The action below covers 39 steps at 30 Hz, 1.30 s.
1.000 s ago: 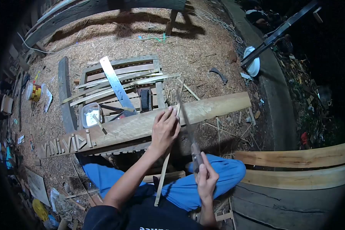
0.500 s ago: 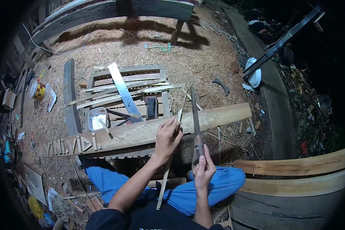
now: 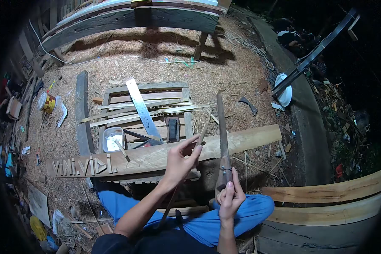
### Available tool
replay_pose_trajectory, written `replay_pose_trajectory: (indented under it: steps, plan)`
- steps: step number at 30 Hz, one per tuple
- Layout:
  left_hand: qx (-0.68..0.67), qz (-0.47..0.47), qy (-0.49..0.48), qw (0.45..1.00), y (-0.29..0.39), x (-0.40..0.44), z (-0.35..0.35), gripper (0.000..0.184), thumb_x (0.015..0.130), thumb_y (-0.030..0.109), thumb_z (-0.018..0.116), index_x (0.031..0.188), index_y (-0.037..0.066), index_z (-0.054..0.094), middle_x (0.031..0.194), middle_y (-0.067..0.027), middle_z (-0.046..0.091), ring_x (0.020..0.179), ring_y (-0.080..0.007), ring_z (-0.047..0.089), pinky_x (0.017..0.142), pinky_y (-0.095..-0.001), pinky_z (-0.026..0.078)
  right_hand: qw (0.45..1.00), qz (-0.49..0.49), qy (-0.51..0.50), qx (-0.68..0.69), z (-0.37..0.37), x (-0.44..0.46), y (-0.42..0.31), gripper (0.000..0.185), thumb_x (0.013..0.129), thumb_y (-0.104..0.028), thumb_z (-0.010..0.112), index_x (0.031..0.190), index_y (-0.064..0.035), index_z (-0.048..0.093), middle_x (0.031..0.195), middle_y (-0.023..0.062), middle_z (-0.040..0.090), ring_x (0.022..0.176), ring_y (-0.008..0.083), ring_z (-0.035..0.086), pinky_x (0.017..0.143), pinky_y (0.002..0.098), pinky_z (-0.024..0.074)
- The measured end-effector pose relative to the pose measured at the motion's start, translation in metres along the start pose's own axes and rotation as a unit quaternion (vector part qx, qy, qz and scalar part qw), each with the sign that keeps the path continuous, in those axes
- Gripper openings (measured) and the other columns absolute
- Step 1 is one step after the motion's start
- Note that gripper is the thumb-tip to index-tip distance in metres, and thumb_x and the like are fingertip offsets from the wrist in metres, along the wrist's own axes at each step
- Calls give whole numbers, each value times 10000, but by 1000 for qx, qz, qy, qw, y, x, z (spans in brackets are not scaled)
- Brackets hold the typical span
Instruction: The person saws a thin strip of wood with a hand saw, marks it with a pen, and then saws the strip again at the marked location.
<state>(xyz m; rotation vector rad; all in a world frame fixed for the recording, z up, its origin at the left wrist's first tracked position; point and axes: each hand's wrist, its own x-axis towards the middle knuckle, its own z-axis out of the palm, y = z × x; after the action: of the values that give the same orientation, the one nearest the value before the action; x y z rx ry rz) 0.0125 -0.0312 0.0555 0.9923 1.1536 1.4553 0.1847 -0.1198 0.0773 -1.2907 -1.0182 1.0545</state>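
My left hand (image 3: 183, 160) pinches a thin wooden strip (image 3: 205, 128) between thumb and fingers, the strip slanting from above the board down past my wrist. In my right hand (image 3: 231, 195) is what looks like a hand saw (image 3: 222, 127), with a long, narrow, dark blade pointing away from me and wire bound round its handle. The saw stands just right of the strip, apart from it. A long wooden board (image 3: 156, 153) lies crosswise before me; raised wooden letters (image 3: 82, 167) reading "VINI.VIDI." stand on its left part.
Beyond the board, a slatted pallet (image 3: 146, 85) bears a metal ruler (image 3: 140, 106), thin strips and a dark block (image 3: 172, 129). A plastic tub (image 3: 114, 139) with white contents holds down the left side. Planks (image 3: 326, 190) lie at right; a bench (image 3: 127, 23) stands behind.
The left hand has opened its grip into a looser pinch, and the strip has tilted further right at its top. The whole view has shifted slightly; the saw stays in the right hand.
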Motion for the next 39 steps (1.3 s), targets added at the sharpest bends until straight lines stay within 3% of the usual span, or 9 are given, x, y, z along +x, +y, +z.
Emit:
replay_pose_trajectory:
  steps: [2, 7, 9, 11, 14, 20, 27, 31, 39]
  plan:
    - [-37, -79, -46, 995, 20, -8, -16, 351, 1015, 136, 696, 1344, 14, 682, 1069, -58, 771, 868, -47, 658, 740, -208, 542, 1000, -9, -2, -7, 0, -2, -1, 471, 1050, -112, 482, 1501, 14, 526, 738, -54, 518, 524, 17, 373, 460, 213, 292]
    - [-13, -38, -31, 999, 49, -28, -41, 322, 1013, 125, 693, 1321, 34, 707, 1054, -60, 779, 884, -40, 637, 754, -218, 541, 1000, -4, -18, -7, 12, -5, -2, 475, 1054, -121, 487, 1508, 15, 518, 653, -71, 480, 495, 8, 350, 451, 212, 282]
    - [116, 81, -17, 990, 62, -36, -45, 338, 1002, 100, 686, 1332, 29, 695, 958, -99, 777, 800, -74, 644, 722, -272, 539, 1000, -5, -22, -10, 20, -5, 0, 474, 1057, -124, 490, 1511, 11, 516, 624, -84, 445, 486, 6, 340, 449, 211, 278]
    - [185, 70, -57, 979, 82, -45, -52, 379, 1022, 49, 625, 1400, 18, 641, 1080, -117, 749, 884, -139, 652, 841, -289, 534, 999, 2, -33, -8, 27, -7, -2, 473, 1063, -131, 489, 1514, 10, 511, 621, -91, 426, 484, 3, 333, 447, 211, 274]
    - [247, 192, -46, 949, 84, -53, -51, 479, 930, -39, 667, 1403, 30, 636, 943, -187, 685, 757, -284, 609, 716, -345, 515, 998, -19, -41, -38, 31, -9, 4, 457, 1096, -139, 430, 1516, 29, 494, 537, -74, 384, 434, 9, 300, 415, 221, 252]
    - [293, 183, -63, 936, 90, -62, -54, 557, 909, -27, 679, 1453, 35, 581, 1053, -161, 713, 840, -326, 605, 798, -413, 528, 999, 4, -35, -31, 31, -16, 2, 469, 1066, -120, 487, 1516, 10, 508, 616, -100, 410, 487, -5, 321, 445, 209, 255]
    - [325, 179, -70, 926, 60, -53, -49, 580, 902, 5, 701, 1463, 75, 573, 1033, -174, 721, 815, -353, 658, 753, -447, 538, 999, 14, -26, -13, 29, -20, 9, 472, 1066, -121, 493, 1519, 8, 503, 629, -94, 428, 489, -2, 336, 443, 207, 269]
    - [308, 154, -41, 938, 9, -29, -39, 472, 939, 44, 707, 1401, 100, 625, 849, -241, 684, 749, -406, 679, 663, -450, 511, 1000, 18, 1, -11, 28, -18, 25, 467, 1062, -133, 514, 1512, -5, 519, 694, -72, 493, 503, 9, 368, 444, 208, 281]
    - [504, 158, -75, 846, -33, -3, -25, 411, 875, 185, 749, 1272, 115, 672, 721, -187, 661, 686, -407, 664, 602, -523, 509, 999, 4, -3, -49, 28, -15, 43, 437, 1075, -123, 508, 1502, -34, 546, 600, -99, 406, 468, -1, 314, 417, 217, 270]
